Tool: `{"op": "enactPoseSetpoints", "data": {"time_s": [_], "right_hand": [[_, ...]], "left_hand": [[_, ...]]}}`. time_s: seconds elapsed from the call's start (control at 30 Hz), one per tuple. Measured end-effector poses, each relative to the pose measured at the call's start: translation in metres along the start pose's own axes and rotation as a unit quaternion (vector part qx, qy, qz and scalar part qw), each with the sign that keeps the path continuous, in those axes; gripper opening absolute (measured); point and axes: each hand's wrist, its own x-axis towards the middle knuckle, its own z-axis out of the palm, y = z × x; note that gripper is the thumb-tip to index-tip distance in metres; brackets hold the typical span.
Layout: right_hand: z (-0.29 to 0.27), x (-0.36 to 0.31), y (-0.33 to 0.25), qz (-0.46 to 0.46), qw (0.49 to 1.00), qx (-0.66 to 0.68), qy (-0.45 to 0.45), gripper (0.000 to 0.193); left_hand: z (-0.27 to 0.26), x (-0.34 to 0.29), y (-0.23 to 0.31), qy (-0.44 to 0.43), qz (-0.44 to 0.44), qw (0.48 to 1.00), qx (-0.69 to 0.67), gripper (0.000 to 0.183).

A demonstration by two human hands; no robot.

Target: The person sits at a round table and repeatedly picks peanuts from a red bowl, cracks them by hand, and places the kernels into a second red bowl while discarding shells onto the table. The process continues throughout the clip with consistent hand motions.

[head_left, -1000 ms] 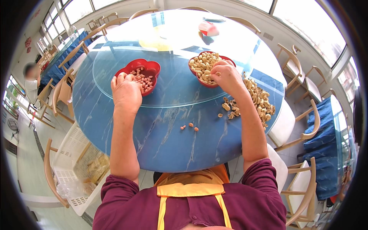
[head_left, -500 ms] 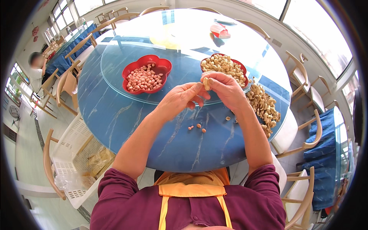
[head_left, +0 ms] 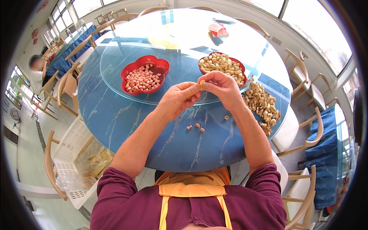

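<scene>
Between the fingertips of both hands is an unshelled peanut (head_left: 202, 82), pinched from either side and partly covered by the fingers. My left hand (head_left: 179, 96) closes on it with thumb and forefinger, the other fingers curled. My right hand (head_left: 221, 89) grips its other side, just in front of a red bowl (head_left: 242, 66) heaped with unshelled peanuts (head_left: 220, 63). Left of my hands, another red, flower-shaped bowl (head_left: 163, 66) contains pink shelled kernels (head_left: 142, 79). A few loose kernels (head_left: 197, 125) lie on the table before me, with a shell piece (head_left: 226, 117) nearer my right wrist.
A pile of empty shells (head_left: 262, 103) lies beside my right forearm on the round blue table (head_left: 111, 126). Both bowls rest on a glass turntable (head_left: 109, 82). A red-and-white packet (head_left: 218, 30) is farther back. At left stand a white crate (head_left: 67, 153) and, far off, a person (head_left: 36, 74).
The peanut has gone from upright and well visible to mostly covered by my fingertips. My hands have drawn closer together, and my left fingers have curled in.
</scene>
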Motion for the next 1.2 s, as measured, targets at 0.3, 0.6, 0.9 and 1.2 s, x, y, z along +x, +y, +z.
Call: {"op": "enactPoseSetpoints", "data": {"time_s": [0.3,0.6,0.9,1.2], "right_hand": [[0.001,-0.003,-0.008,0.006,0.999,-0.039,0.012,0.009],[0.0,-0.001,-0.004,0.02,1.0,0.005,0.012,0.012],[0.013,-0.005,-0.005,-0.083,0.972,-0.217,0.045,0.018],[0.018,-0.004,0.0,-0.031,0.969,-0.239,0.053,0.012]], "left_hand": [[0.0,0.0,-0.001,-0.026,-0.012,0.999,-0.014,0.021],[-0.004,0.001,-0.003,-0.038,-0.01,0.998,-0.055,0.021],[-0.012,0.002,-0.001,-0.035,-0.024,0.998,-0.043,0.025],[0.001,-0.004,0.01,0.063,0.076,0.965,0.243,0.037]]}}
